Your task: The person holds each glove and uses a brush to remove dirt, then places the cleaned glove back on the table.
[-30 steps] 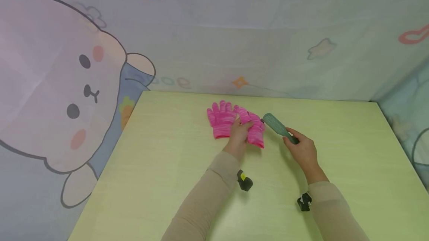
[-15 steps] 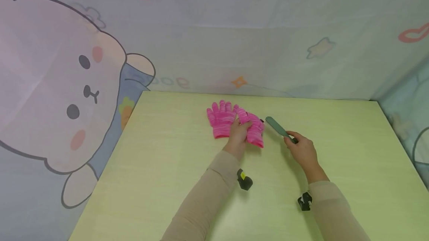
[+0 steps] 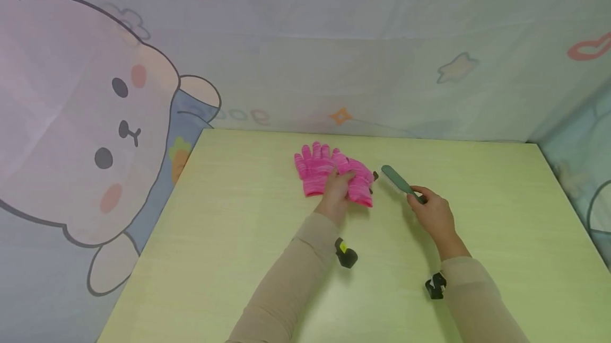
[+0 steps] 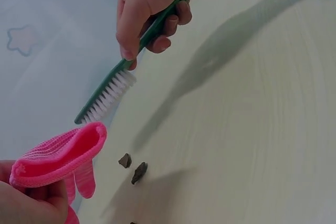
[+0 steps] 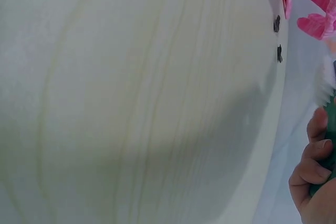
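My left hand (image 3: 335,190) pinches a pink striped knit glove (image 3: 361,179), lifted off the table. A second pink glove (image 3: 312,173) lies beside it on the left, palm area partly covered. In my right hand (image 3: 433,217) is a green-handled brush (image 3: 397,177), gripped by its handle. Its white bristles (image 4: 109,97) point down toward the table in the left wrist view. The brush tip is close to the held glove's cuff (image 4: 58,156) there; whether they touch I cannot tell. Small dark crumbs (image 4: 139,172) lie on the table beneath the held glove.
The pale yellow table (image 3: 224,226) backs onto a printed cloth (image 3: 406,25) with a cartoon bear. Black camera mounts (image 3: 346,254) sit at both wrists, and several dark bits (image 5: 276,23) show near the gloves.
The brush has turned from showing its broad face to lying edge-on, and has shifted slightly right. The held glove has moved a little left, uncovering more of the dark crumbs.
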Action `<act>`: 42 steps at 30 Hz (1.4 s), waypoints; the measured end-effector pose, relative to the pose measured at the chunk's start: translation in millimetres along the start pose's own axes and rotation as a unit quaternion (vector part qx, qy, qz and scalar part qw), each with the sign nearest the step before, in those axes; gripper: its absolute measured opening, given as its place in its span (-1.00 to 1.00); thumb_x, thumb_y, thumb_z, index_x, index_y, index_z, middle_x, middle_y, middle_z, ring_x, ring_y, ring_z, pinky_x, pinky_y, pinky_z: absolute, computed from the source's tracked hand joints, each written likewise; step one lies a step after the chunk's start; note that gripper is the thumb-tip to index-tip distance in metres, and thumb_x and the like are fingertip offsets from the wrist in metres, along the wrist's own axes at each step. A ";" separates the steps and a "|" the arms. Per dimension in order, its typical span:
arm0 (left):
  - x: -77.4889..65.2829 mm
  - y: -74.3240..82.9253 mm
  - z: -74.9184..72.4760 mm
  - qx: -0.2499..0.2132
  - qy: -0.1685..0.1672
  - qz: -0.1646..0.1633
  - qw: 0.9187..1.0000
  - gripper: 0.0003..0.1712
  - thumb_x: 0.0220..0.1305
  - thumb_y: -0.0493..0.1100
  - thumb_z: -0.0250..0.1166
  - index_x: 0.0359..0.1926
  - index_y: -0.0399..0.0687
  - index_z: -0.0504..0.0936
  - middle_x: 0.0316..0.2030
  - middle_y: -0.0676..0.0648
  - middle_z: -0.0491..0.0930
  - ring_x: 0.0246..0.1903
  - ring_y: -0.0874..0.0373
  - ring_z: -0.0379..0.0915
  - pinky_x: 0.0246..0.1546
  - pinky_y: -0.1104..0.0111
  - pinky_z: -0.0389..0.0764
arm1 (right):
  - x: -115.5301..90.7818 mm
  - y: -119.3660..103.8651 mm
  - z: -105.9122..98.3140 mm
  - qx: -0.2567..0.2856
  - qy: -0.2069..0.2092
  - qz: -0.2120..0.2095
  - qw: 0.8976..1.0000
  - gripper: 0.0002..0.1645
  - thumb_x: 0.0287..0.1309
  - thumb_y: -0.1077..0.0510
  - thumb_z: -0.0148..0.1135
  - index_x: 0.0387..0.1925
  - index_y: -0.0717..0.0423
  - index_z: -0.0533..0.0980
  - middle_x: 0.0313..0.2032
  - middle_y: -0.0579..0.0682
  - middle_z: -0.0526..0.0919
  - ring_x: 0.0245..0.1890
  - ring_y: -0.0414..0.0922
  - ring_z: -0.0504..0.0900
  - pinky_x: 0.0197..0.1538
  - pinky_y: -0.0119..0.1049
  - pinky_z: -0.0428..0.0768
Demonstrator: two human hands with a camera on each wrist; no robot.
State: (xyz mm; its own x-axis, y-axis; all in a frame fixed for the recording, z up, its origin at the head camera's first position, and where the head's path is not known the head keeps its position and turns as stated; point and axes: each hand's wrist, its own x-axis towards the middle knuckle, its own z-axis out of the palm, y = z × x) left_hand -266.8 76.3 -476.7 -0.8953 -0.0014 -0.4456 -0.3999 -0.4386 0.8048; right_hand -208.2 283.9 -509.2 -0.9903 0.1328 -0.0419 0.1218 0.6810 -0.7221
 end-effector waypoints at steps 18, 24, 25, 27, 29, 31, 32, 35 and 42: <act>0.6 -5.2 34.7 -0.117 -0.150 0.032 0.981 -0.60 0.14 -0.45 -0.01 0.02 -0.11 0.36 -0.23 -0.03 0.44 -0.27 0.16 0.38 -0.18 0.38 0.47 | 27.1 -40.5 -6.3 0.557 -0.085 0.078 0.822 -0.81 0.23 0.00 0.14 -0.25 0.00 0.40 -0.48 -0.15 0.50 -0.80 -0.35 0.09 -0.68 -0.48 -0.02; 7.4 -11.2 40.2 -0.047 -0.136 0.023 0.989 -0.56 0.25 -0.40 -0.03 0.14 -0.04 0.35 -0.20 -0.03 0.47 -0.28 0.17 0.40 -0.23 0.39 0.48 | 37.5 -34.6 -18.3 0.477 -0.071 0.069 0.873 -0.57 0.20 0.16 0.19 0.04 -0.04 0.25 -0.57 -0.23 0.45 -0.74 -0.34 0.12 -0.67 -0.49 0.10; 9.3 -12.2 41.1 -0.026 -0.135 0.024 0.990 -0.57 0.27 -0.38 -0.02 0.15 -0.02 0.35 -0.24 -0.04 0.48 -0.34 0.17 0.41 -0.30 0.41 0.50 | 39.6 -33.8 -19.6 0.465 -0.066 0.067 0.880 -0.57 0.20 0.17 0.19 0.05 -0.03 0.25 -0.58 -0.23 0.43 -0.73 -0.33 0.14 -0.66 -0.49 0.13; 12.9 -13.2 43.6 0.012 -0.141 0.031 0.989 -0.58 0.33 -0.33 0.00 0.17 0.04 0.36 -0.32 -0.04 0.49 -0.45 0.19 0.42 -0.44 0.44 0.51 | 43.8 -33.8 -22.0 0.444 -0.053 0.066 0.892 -0.59 0.20 0.19 0.18 0.04 0.00 0.28 -0.59 -0.22 0.41 -0.71 -0.33 0.17 -0.65 -0.49 0.17; 16.3 -13.0 47.6 0.034 -0.161 0.046 0.985 -0.60 0.35 -0.32 -0.01 0.17 0.05 0.36 -0.38 -0.06 0.49 -0.54 0.20 0.40 -0.56 0.47 0.49 | 49.1 -34.4 -23.5 0.423 -0.037 0.067 0.903 -0.60 0.21 0.20 0.14 0.06 0.03 0.28 -0.59 -0.20 0.39 -0.69 -0.32 0.20 -0.64 -0.49 0.19; 19.5 -11.9 53.1 0.058 -0.175 0.064 0.981 -0.60 0.36 -0.32 -0.02 0.18 0.05 0.35 -0.41 -0.05 0.47 -0.59 0.20 0.38 -0.63 0.47 0.46 | 55.3 -34.9 -24.7 0.395 -0.020 0.069 0.916 -0.57 0.23 0.19 0.09 0.12 0.08 0.27 -0.59 -0.19 0.37 -0.67 -0.32 0.22 -0.63 -0.48 0.23; 21.0 -11.3 56.2 0.073 -0.177 0.072 0.979 -0.60 0.37 -0.32 -0.02 0.18 0.05 0.35 -0.42 -0.05 0.47 -0.59 0.20 0.38 -0.64 0.47 0.46 | 58.4 -35.1 -25.3 0.376 -0.010 0.070 0.924 -0.55 0.24 0.18 0.07 0.15 0.10 0.26 -0.58 -0.18 0.35 -0.66 -0.32 0.22 -0.62 -0.48 0.24; 25.3 -10.9 65.9 0.136 -0.154 0.093 0.974 -0.50 0.34 -0.34 0.00 0.27 0.03 0.26 -0.39 -0.05 0.47 -0.57 0.19 0.37 -0.62 0.46 0.44 | 68.7 -32.2 -25.6 0.312 0.016 0.074 0.947 -0.48 0.28 0.14 0.00 0.25 0.16 0.24 -0.54 -0.17 0.35 -0.65 -0.34 0.23 -0.59 -0.49 0.30; 40.0 -26.6 76.9 0.273 -0.097 0.081 0.954 -0.17 0.25 -0.42 0.01 0.44 0.04 -0.14 -0.04 -0.23 0.45 -0.42 0.16 0.36 -0.51 0.47 0.38 | 78.8 -8.6 -19.0 0.226 0.018 0.106 0.968 -0.44 0.30 0.19 -0.12 0.32 0.21 0.19 -0.42 -0.05 0.44 -0.67 -0.32 0.23 -0.59 -0.47 0.32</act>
State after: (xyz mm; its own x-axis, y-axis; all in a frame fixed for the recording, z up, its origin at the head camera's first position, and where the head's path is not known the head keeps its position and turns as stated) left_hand -307.2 157.0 -485.8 -0.9524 0.1607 -0.2593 -0.2481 0.0862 0.9649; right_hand -286.0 302.2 -493.1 -0.9424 0.2652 -0.2040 0.2722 0.2530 -0.9284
